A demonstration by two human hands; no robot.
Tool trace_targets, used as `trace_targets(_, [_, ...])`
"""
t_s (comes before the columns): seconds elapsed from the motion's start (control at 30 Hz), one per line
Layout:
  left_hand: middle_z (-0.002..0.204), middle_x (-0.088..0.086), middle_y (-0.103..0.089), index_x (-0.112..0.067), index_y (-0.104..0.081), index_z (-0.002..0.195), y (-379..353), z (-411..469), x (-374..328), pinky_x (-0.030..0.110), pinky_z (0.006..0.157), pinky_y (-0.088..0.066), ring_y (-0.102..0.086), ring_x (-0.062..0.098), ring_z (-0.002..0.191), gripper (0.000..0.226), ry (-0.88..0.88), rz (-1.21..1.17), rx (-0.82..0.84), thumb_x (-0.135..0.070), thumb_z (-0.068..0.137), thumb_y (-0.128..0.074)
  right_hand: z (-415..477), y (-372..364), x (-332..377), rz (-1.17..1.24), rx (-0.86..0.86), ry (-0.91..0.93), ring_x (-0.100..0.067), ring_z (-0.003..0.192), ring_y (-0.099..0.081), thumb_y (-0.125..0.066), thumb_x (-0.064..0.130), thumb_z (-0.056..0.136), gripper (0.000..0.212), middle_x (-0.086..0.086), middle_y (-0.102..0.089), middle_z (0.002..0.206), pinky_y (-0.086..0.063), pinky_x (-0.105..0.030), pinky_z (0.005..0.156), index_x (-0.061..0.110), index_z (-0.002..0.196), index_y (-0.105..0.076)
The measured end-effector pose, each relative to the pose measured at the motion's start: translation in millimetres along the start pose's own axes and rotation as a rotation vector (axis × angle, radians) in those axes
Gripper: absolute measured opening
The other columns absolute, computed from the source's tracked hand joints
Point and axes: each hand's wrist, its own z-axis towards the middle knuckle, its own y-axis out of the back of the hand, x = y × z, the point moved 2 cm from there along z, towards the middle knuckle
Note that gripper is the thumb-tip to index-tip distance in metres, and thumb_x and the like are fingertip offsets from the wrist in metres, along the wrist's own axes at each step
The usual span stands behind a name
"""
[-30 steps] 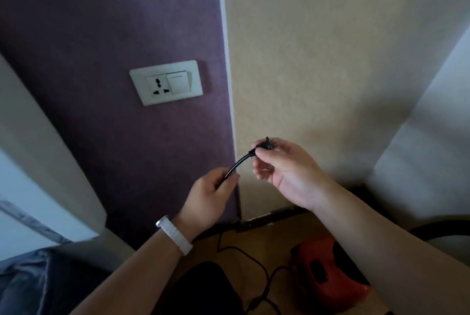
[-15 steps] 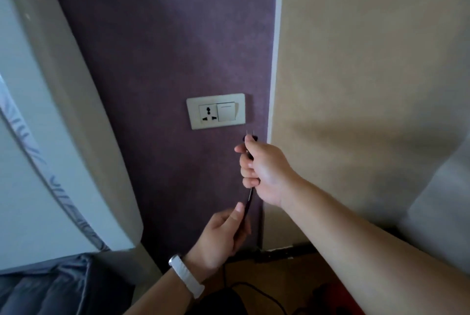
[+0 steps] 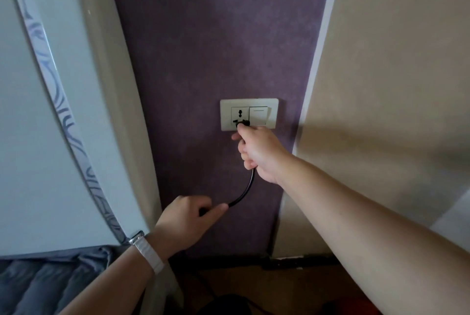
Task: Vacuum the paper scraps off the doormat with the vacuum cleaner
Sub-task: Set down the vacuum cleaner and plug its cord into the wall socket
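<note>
Head view, and I'm counting as I go: two hands, one cord, one plug, one wall plate. My right hand (image 3: pixel 259 152) is reaching up to the purple wall (image 3: pixel 216 35), fingers curled tight around the vacuum cleaner's black plug (image 3: pixel 243 124), which is touching the lower holes of the socket (image 3: pixel 239 113). How far in it is sitting, I cannot tell, since my knuckles are covering it. The wall plate (image 3: pixel 249 103) is holding two things side by side: that one socket on the left and one rocker switch (image 3: pixel 259 115) on the right.

One black cord (image 3: pixel 245 191) is curving down out of my right fist and running into my left hand (image 3: pixel 185 223), which is pinching it between thumb and curled fingers, lower and well apart from the right. One white wristband (image 3: pixel 147 251) is sitting on my left wrist.

To my left one white curved panel (image 3: pixel 38 136) is standing, with grey fabric (image 3: pixel 38 284) below it. A beige wall (image 3: pixel 394 60) is filling the right side.
</note>
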Motion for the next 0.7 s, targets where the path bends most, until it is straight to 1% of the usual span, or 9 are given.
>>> trace_targets(0.13, [0.051, -0.012, -0.050, -0.033, -0.051, 0.055, -0.3, 2.7, -4.9, 0.020, 0.046, -0.028, -0.048, 0.009, 0.049, 0.049, -0.055, 0.080, 0.032, -0.073, 0.083, -0.052, 5.1, -2.3, -1.0, 0.016, 0.010, -0.035, -0.009, 0.042, -0.018, -0.038, 0.026, 0.106, 0.025, 0.003, -0.028, 0.053, -0.013, -0.021, 0.041, 0.010, 0.091, -0.049])
trace_targets(0.2, [0.050, -0.012, -0.049, -0.037, -0.051, 0.056, -3.3, 2.4, -3.4, 0.022, 0.046, -0.028, -0.045, 0.010, 0.047, 0.048, -0.077, 0.072, 0.049, -0.077, 0.080, -0.045, 5.8, -4.3, -2.9, 0.034, 0.015, -0.048, -0.010, 0.043, -0.017, -0.038, 0.025, 0.105, 0.024, 0.003, -0.028, 0.053, -0.013, -0.021, 0.041, 0.010, 0.091, -0.049])
trace_targets(0.3, [0.049, -0.009, -0.045, -0.034, -0.048, 0.057, -10.3, 1.2, 3.8, 0.027, 0.048, -0.029, -0.040, 0.010, 0.046, 0.053, -0.083, 0.034, 0.077, -0.082, 0.078, -0.038, 6.2, -7.4, -6.3, 0.089, 0.009, -0.067, -0.009, 0.042, -0.018, -0.038, 0.025, 0.105, 0.025, 0.003, -0.028, 0.052, -0.014, -0.020, 0.040, 0.010, 0.089, -0.049])
trace_targets(0.37, [0.049, -0.007, -0.044, -0.031, -0.046, 0.058, -13.7, 0.3, 9.2, 0.028, 0.049, -0.030, -0.039, 0.010, 0.047, 0.061, -0.082, 0.010, 0.059, -0.088, 0.076, -0.033, 7.0, -10.0, -5.6, 0.125, 0.005, -0.071, -0.009, 0.042, -0.018, -0.038, 0.024, 0.106, 0.026, 0.003, -0.028, 0.052, -0.014, -0.020, 0.039, 0.010, 0.087, -0.049])
trace_targets(0.43, [0.051, -0.008, -0.045, -0.032, -0.045, 0.059, -15.2, -0.2, 12.0, 0.029, 0.050, -0.030, -0.039, 0.009, 0.047, 0.065, -0.105, -0.005, 0.038, -0.092, 0.076, -0.027, 6.5, -10.9, -2.7, 0.163, -0.002, -0.085, -0.009, 0.040, -0.018, -0.037, 0.022, 0.105, 0.027, 0.003, -0.028, 0.051, -0.014, -0.019, 0.038, 0.009, 0.084, -0.049])
trace_targets(0.53, [0.053, -0.006, -0.043, -0.033, -0.041, 0.059, -15.7, 1.9, 16.7, 0.028, 0.048, -0.027, -0.039, 0.008, 0.046, 0.058, -0.176, -0.023, -0.023, -0.085, 0.084, -0.031, 5.7, -10.8, 2.0, 0.187, -0.017, -0.098, -0.007, 0.036, -0.019, -0.036, 0.017, 0.104, 0.027, 0.003, -0.028, 0.048, -0.014, -0.018, 0.038, 0.009, 0.082, -0.049])
trace_targets(0.6, [0.053, -0.004, -0.040, -0.031, -0.038, 0.060, -17.2, 3.2, 18.8, 0.030, 0.048, -0.030, -0.040, 0.009, 0.047, 0.056, -0.225, -0.032, -0.062, -0.079, 0.089, -0.034, 7.6, -12.8, 5.7, 0.207, -0.032, -0.112, -0.006, 0.034, -0.019, -0.037, 0.015, 0.104, 0.027, 0.004, -0.029, 0.046, -0.014, -0.018, 0.036, 0.009, 0.080, -0.048])
trace_targets(0.67, [0.054, -0.006, -0.040, -0.026, -0.038, 0.061, -20.3, 3.7, 20.2, 0.035, 0.050, -0.033, -0.043, 0.009, 0.050, 0.058, -0.257, -0.063, -0.077, -0.075, 0.092, -0.035, 12.2, -15.2, 11.1, 0.320, -0.059, -0.150, -0.006, 0.032, -0.019, -0.037, 0.012, 0.102, 0.027, 0.006, -0.029, 0.044, -0.015, -0.018, 0.034, 0.011, 0.077, -0.046])
trace_targets(0.7, [0.055, -0.007, -0.040, -0.026, -0.037, 0.061, -21.6, 3.5, 20.4, 0.034, 0.050, -0.033, -0.043, 0.008, 0.052, 0.058, -0.267, -0.072, -0.079, -0.074, 0.093, -0.034, 14.3, -16.0, 13.0, 0.377, -0.073, -0.163, -0.006, 0.031, -0.019, -0.036, 0.010, 0.101, 0.026, 0.006, -0.030, 0.042, -0.015, -0.017, 0.033, 0.012, 0.076, -0.045])
